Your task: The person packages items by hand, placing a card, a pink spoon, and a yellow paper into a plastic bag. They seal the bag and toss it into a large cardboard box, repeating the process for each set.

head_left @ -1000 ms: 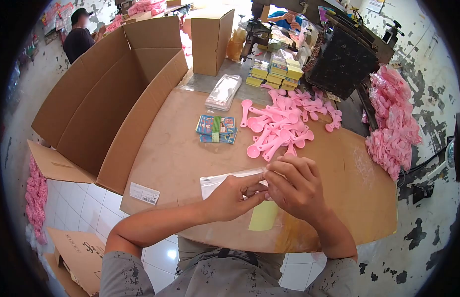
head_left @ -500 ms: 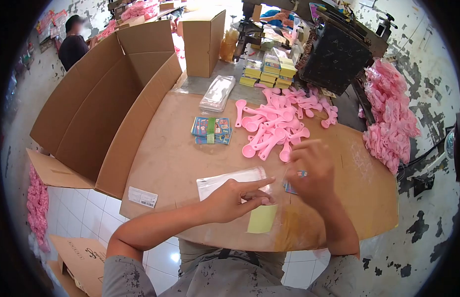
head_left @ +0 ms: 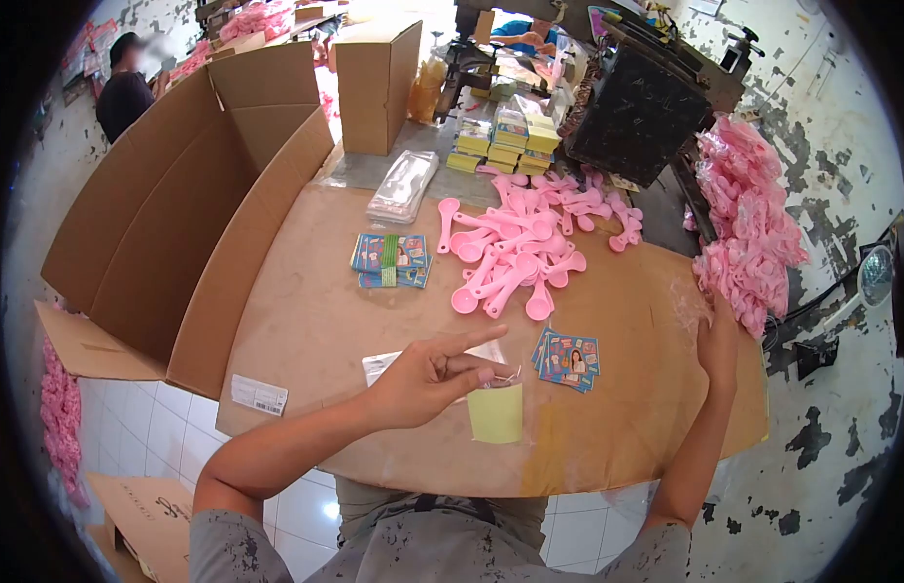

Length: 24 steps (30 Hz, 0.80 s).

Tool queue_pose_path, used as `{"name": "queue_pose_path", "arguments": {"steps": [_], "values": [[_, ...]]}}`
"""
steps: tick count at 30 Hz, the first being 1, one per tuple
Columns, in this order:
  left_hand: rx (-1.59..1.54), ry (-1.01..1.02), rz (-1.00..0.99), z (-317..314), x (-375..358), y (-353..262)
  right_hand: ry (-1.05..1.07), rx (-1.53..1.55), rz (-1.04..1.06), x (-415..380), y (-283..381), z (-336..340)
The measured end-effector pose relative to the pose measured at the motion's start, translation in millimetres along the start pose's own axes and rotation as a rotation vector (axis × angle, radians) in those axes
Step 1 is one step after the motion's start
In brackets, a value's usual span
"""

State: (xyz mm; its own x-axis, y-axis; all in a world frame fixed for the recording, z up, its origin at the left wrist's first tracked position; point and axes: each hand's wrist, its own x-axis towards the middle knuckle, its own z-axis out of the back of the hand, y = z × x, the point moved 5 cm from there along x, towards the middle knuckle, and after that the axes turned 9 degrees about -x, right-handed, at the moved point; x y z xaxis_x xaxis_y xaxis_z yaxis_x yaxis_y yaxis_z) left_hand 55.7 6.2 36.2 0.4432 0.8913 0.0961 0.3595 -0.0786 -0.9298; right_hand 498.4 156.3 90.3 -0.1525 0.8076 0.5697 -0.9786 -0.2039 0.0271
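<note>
My left hand [head_left: 428,379] is over the near middle of the table, index finger stretched to the right. Its thumb and other fingers pinch the top of a pale yellow-green card [head_left: 496,415], which seems to be inside a clear plastic bag. Under this hand lies a stack of clear plastic bags [head_left: 379,367], partly covered. My right hand [head_left: 716,340] is at the table's right edge, fingers stretched out against the heap of bagged pink spoons [head_left: 748,228]; its fingertips are partly lost among the plastic. Several blue picture cards [head_left: 569,360] lie fanned between my hands.
Loose pink scoops [head_left: 515,248] are piled mid-table. Left of them are banded cards [head_left: 391,260] and more clear bags [head_left: 403,187]. A large open carton [head_left: 248,248] flanks the left side. Card stacks [head_left: 505,136] and a black machine [head_left: 637,107] stand behind. Another person [head_left: 123,92] is far left.
My right hand has swung from beside my left hand out to the bagged spoons, uncovering the fanned blue cards. My left hand keeps its pinch. The whole view has shifted slightly.
</note>
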Motion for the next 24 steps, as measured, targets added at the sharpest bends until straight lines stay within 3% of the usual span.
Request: {"name": "queue_pose_path", "arguments": {"steps": [2, 4, 6, 8, 10, 16, 24], "values": [[-0.042, -0.006, 0.005, 0, 1, 2, 0.022, -0.129, 0.056, 2, 54, 20], [-0.042, -0.018, -0.001, 0, 2, 3, 0.159, 0.192, 0.072, 1, 113, 26], [-0.006, -0.043, -0.021, 3, 3, 4, 0.482, 0.553, 0.083, -8, 171, 24], [-0.007, -0.038, -0.024, 6, 4, 6, 0.725, 0.904, 0.353, -27, 216, 11], [-0.005, -0.05, -0.026, 7, 5, 7, 0.792, 1.108, 0.419, -41, 255, 11], [0.004, -0.162, -0.084, 12, 3, -1, 0.971, 1.461, 0.133, -53, 274, -21], [0.065, -0.255, 0.021, 18, 3, 13, 0.881, 1.482, 0.042, -56, 256, -33]]}}
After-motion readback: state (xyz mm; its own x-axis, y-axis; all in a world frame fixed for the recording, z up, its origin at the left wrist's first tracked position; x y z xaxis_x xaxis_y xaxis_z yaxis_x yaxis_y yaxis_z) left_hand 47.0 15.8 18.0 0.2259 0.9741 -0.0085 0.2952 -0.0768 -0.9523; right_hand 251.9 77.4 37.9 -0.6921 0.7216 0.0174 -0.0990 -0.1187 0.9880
